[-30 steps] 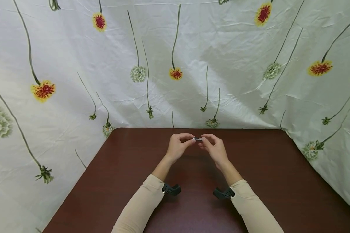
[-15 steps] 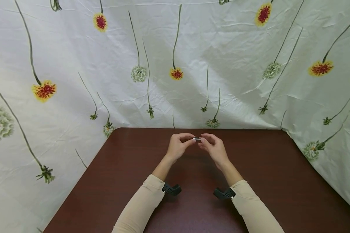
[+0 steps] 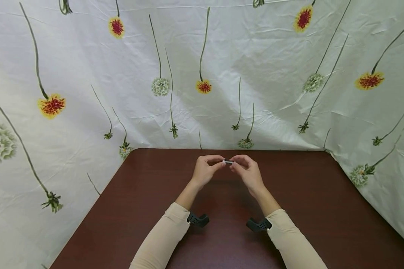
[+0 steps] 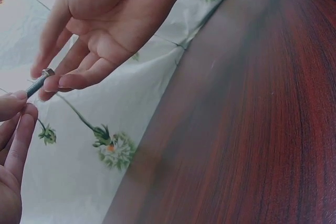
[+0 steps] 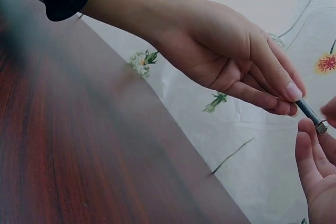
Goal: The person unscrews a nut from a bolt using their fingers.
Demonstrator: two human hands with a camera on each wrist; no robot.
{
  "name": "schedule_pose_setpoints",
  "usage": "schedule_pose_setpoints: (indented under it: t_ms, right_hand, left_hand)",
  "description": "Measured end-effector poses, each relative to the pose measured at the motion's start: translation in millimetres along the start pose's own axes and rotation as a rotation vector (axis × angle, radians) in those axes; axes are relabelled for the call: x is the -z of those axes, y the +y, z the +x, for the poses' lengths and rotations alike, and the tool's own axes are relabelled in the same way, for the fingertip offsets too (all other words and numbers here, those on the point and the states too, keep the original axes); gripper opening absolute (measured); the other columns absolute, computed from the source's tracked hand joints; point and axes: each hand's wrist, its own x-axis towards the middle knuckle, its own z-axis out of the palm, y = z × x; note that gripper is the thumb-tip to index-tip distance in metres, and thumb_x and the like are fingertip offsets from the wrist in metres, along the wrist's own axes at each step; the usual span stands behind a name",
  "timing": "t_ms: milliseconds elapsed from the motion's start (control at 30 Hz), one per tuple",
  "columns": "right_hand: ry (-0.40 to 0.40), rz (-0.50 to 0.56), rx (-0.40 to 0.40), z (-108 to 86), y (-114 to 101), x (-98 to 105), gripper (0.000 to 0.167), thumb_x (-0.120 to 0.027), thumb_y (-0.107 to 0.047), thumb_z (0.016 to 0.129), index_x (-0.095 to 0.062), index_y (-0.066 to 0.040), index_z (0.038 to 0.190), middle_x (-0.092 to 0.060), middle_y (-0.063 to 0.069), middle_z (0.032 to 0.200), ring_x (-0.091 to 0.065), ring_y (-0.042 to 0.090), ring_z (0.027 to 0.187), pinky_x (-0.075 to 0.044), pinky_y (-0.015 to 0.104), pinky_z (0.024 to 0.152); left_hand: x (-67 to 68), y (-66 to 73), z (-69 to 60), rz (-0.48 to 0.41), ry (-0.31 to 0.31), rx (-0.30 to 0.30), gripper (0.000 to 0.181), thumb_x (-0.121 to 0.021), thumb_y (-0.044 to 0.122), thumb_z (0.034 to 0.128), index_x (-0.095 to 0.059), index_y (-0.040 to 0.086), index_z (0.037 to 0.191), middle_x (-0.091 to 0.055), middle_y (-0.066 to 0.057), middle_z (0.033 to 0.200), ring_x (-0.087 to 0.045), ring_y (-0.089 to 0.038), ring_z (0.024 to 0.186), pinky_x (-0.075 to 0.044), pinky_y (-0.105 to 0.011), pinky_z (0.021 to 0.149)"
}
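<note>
A metal bolt is held between both hands above the far part of the table. My left hand pinches its threaded shank between thumb and fingers; the left wrist view shows this shank close up. At the other end, my right hand pinches round the hexagonal end with thumb and fingertips. Whether that end is the bolt's head or a nut, I cannot tell. Fingers partly cover both ends of the bolt.
The dark red-brown wooden table lies beneath the hands. A white cloth printed with flowers hangs behind and at the sides. Each wrist wears a black strap, the left strap and the right strap.
My right thumb and fingertips have shifted slightly on the end of the bolt. The left hand has kept its pinch, and both arms stay almost where they were.
</note>
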Motion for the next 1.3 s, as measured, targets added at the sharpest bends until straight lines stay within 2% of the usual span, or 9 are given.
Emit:
schedule_pose_setpoints:
  t_ms: [133,367,533,600,767,867,1067,1200,1300]
  right_hand:
    - [0.008,0.038,-0.021,-0.5,-1.4,-0.5,0.037,-0.061,-0.004,0.105,-0.051,0.012,0.137,-0.059,0.035,0.129,-0.072,0.021,0.091,-0.058,0.037,0.088]
    - [0.015,-0.035,-0.026,2.2,3.2,-1.4,0.024,-0.063,-0.002,0.103,-0.063,0.014,0.121,-0.071,0.019,0.104,-0.073,0.022,0.088,-0.059,0.034,0.083]
    - [-0.007,-0.042,0.002,1.4,1.8,-0.6,0.031,-0.066,0.005,0.099,-0.061,0.007,0.129,-0.064,0.026,0.125,-0.072,0.02,0.097,-0.058,0.035,0.087]
    - [-0.002,-0.024,-0.007,0.8,0.4,-1.1,0.033,-0.066,0.002,0.1,-0.06,0.007,0.132,-0.062,0.028,0.128,-0.072,0.028,0.101,-0.057,0.038,0.09]
    - [0.049,-0.001,-0.062,2.1,1.4,-2.4,0.032,-0.062,-0.012,0.106,-0.061,0.015,0.124,-0.07,0.024,0.11,-0.073,0.027,0.092,-0.058,0.039,0.086]
    - [0.052,-0.004,-0.078,2.7,2.7,-0.6,0.032,-0.062,-0.011,0.106,-0.063,0.017,0.12,-0.073,0.019,0.098,-0.072,0.017,0.083,-0.059,0.038,0.083]
    - [0.011,0.006,-0.026,1.6,0.8,1.4,0.027,-0.066,0.004,0.1,-0.062,0.014,0.124,-0.069,0.017,0.111,-0.072,0.017,0.09,-0.058,0.036,0.087]
    - [0.015,0.062,-0.033,1.1,-0.1,-0.1,0.035,-0.065,0.0,0.101,-0.056,0.012,0.133,-0.065,0.022,0.122,-0.073,0.023,0.093,-0.058,0.038,0.088]
    - [0.043,0.089,-0.057,1.2,-0.1,-1.7,0.034,-0.064,-0.005,0.104,-0.056,0.013,0.132,-0.067,0.022,0.117,-0.074,0.024,0.091,-0.058,0.038,0.086]
  left_hand:
    - [-0.3,1.4,0.3,0.006,-0.005,-0.001,0.016,-0.076,-0.007,0.0903,-0.073,-0.015,0.104,-0.075,-0.022,0.097,-0.072,-0.034,0.089,-0.056,-0.028,0.075]
    - [-1.4,2.0,0.4,-0.015,-0.007,0.007,0.016,-0.077,-0.007,0.0896,-0.073,-0.015,0.104,-0.075,-0.024,0.097,-0.072,-0.033,0.089,-0.054,-0.028,0.076]
    - [-0.3,2.0,0.4,-0.012,-0.015,0.015,0.017,-0.076,-0.006,0.0903,-0.074,-0.015,0.105,-0.075,-0.024,0.098,-0.072,-0.032,0.089,-0.055,-0.027,0.075]
    - [0.1,2.1,0.6,-0.01,-0.014,0.014,0.017,-0.077,-0.006,0.0904,-0.073,-0.015,0.105,-0.075,-0.024,0.099,-0.072,-0.031,0.088,-0.055,-0.027,0.075]
    - [-0.6,2.6,1.0,-0.017,-0.003,0.013,0.016,-0.077,-0.007,0.0898,-0.074,-0.014,0.103,-0.075,-0.024,0.097,-0.072,-0.026,0.086,-0.054,-0.025,0.074]
    - [-1.4,0.5,1.1,-0.033,0.0,0.016,0.016,-0.077,-0.007,0.0896,-0.074,-0.014,0.103,-0.075,-0.024,0.097,-0.072,-0.024,0.085,-0.055,-0.026,0.074]
    - [-1.2,-4.7,1.0,-0.041,0.003,0.023,0.016,-0.077,-0.007,0.0895,-0.074,-0.014,0.104,-0.075,-0.024,0.097,-0.073,-0.026,0.086,-0.055,-0.026,0.075]
    - [-0.8,-5.4,1.4,-0.038,0.007,0.016,0.014,-0.076,-0.008,0.0891,-0.075,-0.013,0.103,-0.075,-0.024,0.096,-0.072,-0.03,0.086,-0.055,-0.026,0.075]
    - [-0.9,-4.4,1.6,-0.035,0.008,0.012,0.014,-0.076,-0.008,0.0891,-0.075,-0.011,0.102,-0.075,-0.025,0.096,-0.072,-0.03,0.086,-0.054,-0.025,0.074]
